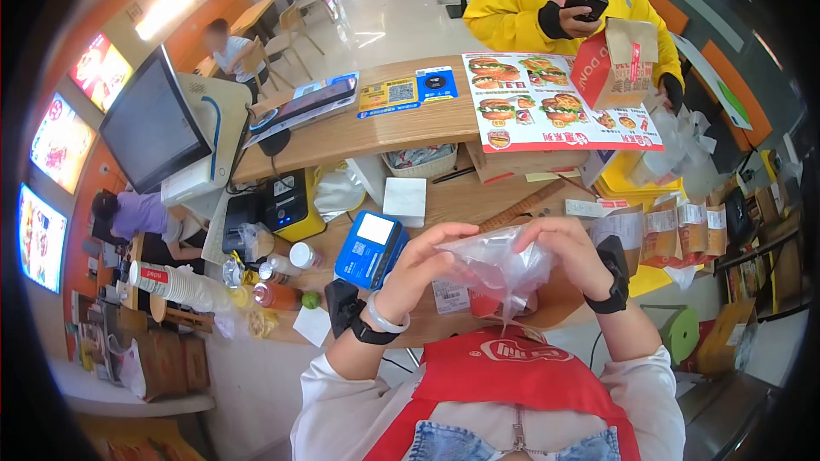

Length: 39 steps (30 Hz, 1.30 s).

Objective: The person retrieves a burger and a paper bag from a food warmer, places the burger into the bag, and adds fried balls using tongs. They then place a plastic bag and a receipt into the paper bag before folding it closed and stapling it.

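The person's left hand and right hand, fingers curved, grip a clear plastic bag between them, above the lower wooden counter. A blue QR-code box sits near the left hand; brown paper bags stand beyond the right.

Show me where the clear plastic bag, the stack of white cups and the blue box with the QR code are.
Clear plastic bag [504,271]: head view, on its crumpled middle.
Stack of white cups [184,291]: head view, on the cups' sides.
Blue box [369,253]: head view, on its printed face.
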### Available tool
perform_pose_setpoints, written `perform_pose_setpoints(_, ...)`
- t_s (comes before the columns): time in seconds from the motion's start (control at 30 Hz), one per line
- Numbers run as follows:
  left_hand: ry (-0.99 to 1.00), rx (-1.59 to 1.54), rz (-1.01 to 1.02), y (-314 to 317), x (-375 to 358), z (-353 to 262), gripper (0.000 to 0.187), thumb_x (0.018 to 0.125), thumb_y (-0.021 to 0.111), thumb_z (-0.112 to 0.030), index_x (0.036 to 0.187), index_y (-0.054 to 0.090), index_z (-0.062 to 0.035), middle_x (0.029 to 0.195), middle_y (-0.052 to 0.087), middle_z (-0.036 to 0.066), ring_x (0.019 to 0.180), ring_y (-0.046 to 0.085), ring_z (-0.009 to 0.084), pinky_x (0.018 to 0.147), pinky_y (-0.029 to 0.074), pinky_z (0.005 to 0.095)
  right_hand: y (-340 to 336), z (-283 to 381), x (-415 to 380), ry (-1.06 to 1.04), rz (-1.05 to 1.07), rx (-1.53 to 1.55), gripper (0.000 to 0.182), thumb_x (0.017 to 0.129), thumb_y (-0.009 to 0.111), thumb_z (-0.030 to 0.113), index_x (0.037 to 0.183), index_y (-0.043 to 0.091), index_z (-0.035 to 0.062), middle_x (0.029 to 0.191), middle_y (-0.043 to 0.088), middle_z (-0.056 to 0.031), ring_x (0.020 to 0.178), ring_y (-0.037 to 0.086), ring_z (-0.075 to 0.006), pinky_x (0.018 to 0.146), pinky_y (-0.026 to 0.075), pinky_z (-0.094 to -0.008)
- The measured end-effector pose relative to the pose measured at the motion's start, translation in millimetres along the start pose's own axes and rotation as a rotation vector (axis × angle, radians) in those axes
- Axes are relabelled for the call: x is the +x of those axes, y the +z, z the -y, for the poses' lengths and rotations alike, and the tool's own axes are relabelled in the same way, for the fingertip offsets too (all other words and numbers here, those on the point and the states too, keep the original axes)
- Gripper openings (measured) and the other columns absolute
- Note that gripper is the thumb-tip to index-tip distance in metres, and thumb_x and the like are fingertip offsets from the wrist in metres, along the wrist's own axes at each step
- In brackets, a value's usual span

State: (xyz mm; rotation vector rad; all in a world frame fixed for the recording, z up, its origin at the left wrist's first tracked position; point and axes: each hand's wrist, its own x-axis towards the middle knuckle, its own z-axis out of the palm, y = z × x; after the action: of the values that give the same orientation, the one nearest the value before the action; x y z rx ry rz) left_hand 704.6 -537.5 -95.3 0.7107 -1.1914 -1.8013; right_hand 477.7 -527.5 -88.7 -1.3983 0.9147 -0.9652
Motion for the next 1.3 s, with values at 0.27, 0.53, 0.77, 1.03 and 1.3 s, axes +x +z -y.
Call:
perform_pose_setpoints(0.27,0.207,0.547,-0.089,-4,-1,18,0.015,0.076,0.063,-0.011,0.087,0.060,0.0003,0.078,0.060,0.003,0.071,0.054,0.0059,0.063,0.046,0.0209,25,2,4,-0.448,-0.190,-0.564,0.008,0.065,0.055,-0.005,0.067,0.051,0.0011,0.073,0.053,-0.0085,0.071,0.052,-0.0225,0.063,0.042,-0.0280)
perform_pose_setpoints(0.53,0.198,-0.331,0.155,-7,-8,28,0.044,0.075,0.064,-0.010,0.114,0.047,-0.0028,0.099,0.057,0.004,0.092,0.054,0.0117,0.081,0.044,0.0263,18,2,-4,-0.201,-0.237,-0.344,0.013,0.068,0.055,-0.006,0.078,0.058,0.0008,0.081,0.055,-0.0053,0.078,0.052,-0.0149,0.069,0.040,-0.0242)
perform_pose_setpoints(0.77,0.266,0.116,-0.015,9,-8,52,0.051,0.076,0.063,-0.009,0.121,0.040,-0.0060,0.097,0.055,0.004,0.091,0.051,0.0102,0.079,0.044,0.0251,32,7,-9,-0.233,-0.103,-0.303,0.031,0.073,0.054,-0.004,0.104,0.056,-0.0020,0.102,0.052,-0.0092,0.099,0.049,-0.0191,0.089,0.035,-0.0273)
perform_pose_setpoints(1.03,0.260,0.103,0.016,17,-10,35,0.039,0.078,0.059,-0.007,0.114,0.043,-0.0048,0.091,0.055,0.002,0.082,0.051,0.0078,0.070,0.044,0.0225,16,7,-15,-0.045,-0.051,-0.248,0.021,0.071,0.056,-0.003,0.091,0.062,-0.0004,0.101,0.052,-0.0092,0.095,0.051,-0.0180,0.082,0.039,-0.0270)
perform_pose_setpoints(1.3,0.483,0.512,0.078,9,-1,46,0.018,0.078,0.055,-0.009,0.094,0.058,-0.0020,0.088,0.056,0.007,0.075,0.053,0.0137,0.067,0.043,0.0247,8,11,-14,-0.155,0.086,-0.326,0.020,0.068,0.053,-0.008,0.083,0.064,0.0002,0.088,0.058,-0.0078,0.078,0.055,-0.0157,0.071,0.042,-0.0247)
